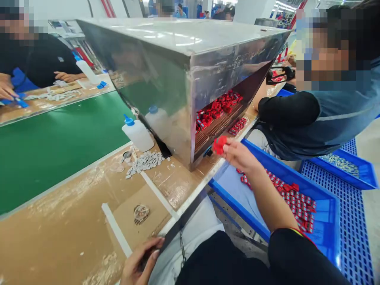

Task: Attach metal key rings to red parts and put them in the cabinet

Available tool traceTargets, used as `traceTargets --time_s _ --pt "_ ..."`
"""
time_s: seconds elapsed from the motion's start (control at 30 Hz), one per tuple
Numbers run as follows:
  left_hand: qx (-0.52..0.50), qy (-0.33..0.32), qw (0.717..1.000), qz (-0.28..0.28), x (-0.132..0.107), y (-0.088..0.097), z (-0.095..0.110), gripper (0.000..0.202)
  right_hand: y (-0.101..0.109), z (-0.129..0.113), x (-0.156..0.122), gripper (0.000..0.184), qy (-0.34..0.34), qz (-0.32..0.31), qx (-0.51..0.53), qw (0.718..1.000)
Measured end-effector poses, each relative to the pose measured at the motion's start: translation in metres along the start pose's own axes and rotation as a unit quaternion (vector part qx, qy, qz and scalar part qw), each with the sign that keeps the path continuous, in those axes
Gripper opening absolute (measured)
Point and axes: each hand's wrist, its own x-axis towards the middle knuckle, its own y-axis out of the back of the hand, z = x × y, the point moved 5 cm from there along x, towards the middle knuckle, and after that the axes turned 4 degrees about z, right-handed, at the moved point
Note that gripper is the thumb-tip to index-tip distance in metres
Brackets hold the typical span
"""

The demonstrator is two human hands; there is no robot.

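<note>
Holding a small red part (219, 145) pinched in the fingertips of my right hand (239, 155), I have it raised just in front of the open end of the metal box (190, 75) that sits over the green belt (53, 142). My left hand (139, 263) is down low, fingers curled over the edge of the counter (74, 221), gripping nothing else that I can see.

Inside the box's opening more red parts (219, 107) lie heaped on a slatted tray, and a short row of them (237, 126) rests just outside it. Below my right forearm a blue bin (326, 221) carries many more of the same parts in loose lines.

I judge this to be the transfer step, one part carried between the box's mouth and the bin. The next move calls for a steady pinch and a clean path past the box's sharp lower edge.

Farther out on the counter stand two squeeze bottles with blue caps (137, 132), a scatter of small grey pieces (145, 161) and a clear ring of tape (141, 213). A person in a dark sleeve (285, 113) sits close on my right; another person's hands (67, 76) work across the belt.
</note>
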Motion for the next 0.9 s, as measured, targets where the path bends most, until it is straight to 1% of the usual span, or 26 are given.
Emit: traceTargets --time_s 0.03,0.1,0.17,0.27,0.33,0.4,0.43,0.47,0.53,0.6,0.63,0.7,0.77,0.8,0.83,0.9 --pt "0.016 -0.033 0.999 -0.023 0.001 -0.004 0.009 0.025 -0.017 0.016 -0.018 0.054 -0.028 -0.027 0.041 0.998" --pt "0.023 -0.095 0.995 -0.026 0.001 -0.011 0.027 0.018 -0.054 0.049 -0.047 0.058 -0.082 -0.079 0.105 0.988" --pt "0.003 -0.147 0.989 -0.030 -0.001 -0.019 0.043 0.015 -0.089 0.076 -0.069 0.060 -0.119 -0.131 0.148 0.973" --pt "-0.041 -0.158 0.986 0.015 -0.004 -0.024 0.056 0.021 -0.131 0.103 -0.091 0.057 -0.142 -0.206 0.157 0.955" --pt "-0.068 -0.146 0.985 0.059 -0.007 -0.022 0.056 0.033 -0.150 0.110 -0.100 0.050 -0.121 -0.235 0.111 0.958" --pt "-0.083 -0.133 0.983 0.093 -0.009 -0.017 0.054 0.048 -0.159 0.109 -0.105 0.036 -0.055 -0.231 0.011 0.971" --pt "-0.084 -0.123 0.984 0.101 -0.010 -0.016 0.052 0.055 -0.162 0.105 -0.106 0.031 -0.006 -0.219 -0.057 0.974" --pt "-0.083 -0.111 0.985 0.105 -0.009 -0.014 0.050 0.059 -0.165 0.101 -0.107 0.029 0.046 -0.206 -0.128 0.969" --pt "-0.085 -0.082 0.987 0.105 -0.006 -0.013 0.043 0.059 -0.171 0.092 -0.110 0.038 0.138 -0.193 -0.250 0.939" --pt "-0.103 -0.054 0.987 0.112 -0.002 -0.012 0.035 0.048 -0.178 0.088 -0.112 0.047 0.195 -0.202 -0.317 0.906" --pt "-0.116 -0.042 0.985 0.117 0.001 -0.011 0.031 0.043 -0.181 0.088 -0.111 0.050 0.208 -0.211 -0.330 0.896" --pt "-0.146 -0.023 0.981 0.128 0.004 -0.009 0.021 0.035 -0.185 0.091 -0.108 0.051 0.210 -0.234 -0.329 0.890" --pt "-0.173 -0.007 0.976 0.131 0.006 -0.007 0.012 0.031 -0.183 0.098 -0.100 0.049 0.182 -0.256 -0.313 0.896" --pt "-0.183 0.002 0.974 0.134 0.007 -0.006 0.007 0.030 -0.180 0.103 -0.094 0.047 0.164 -0.255 -0.306 0.902" --pt "-0.190 0.012 0.972 0.137 0.007 -0.004 0.003 0.028 -0.176 0.107 -0.088 0.044 0.145 -0.241 -0.304 0.910" --pt "-0.195 0.026 0.971 0.137 0.008 -0.002 -0.003 0.027 -0.167 0.117 -0.074 0.039 0.115 -0.192 -0.305 0.926"
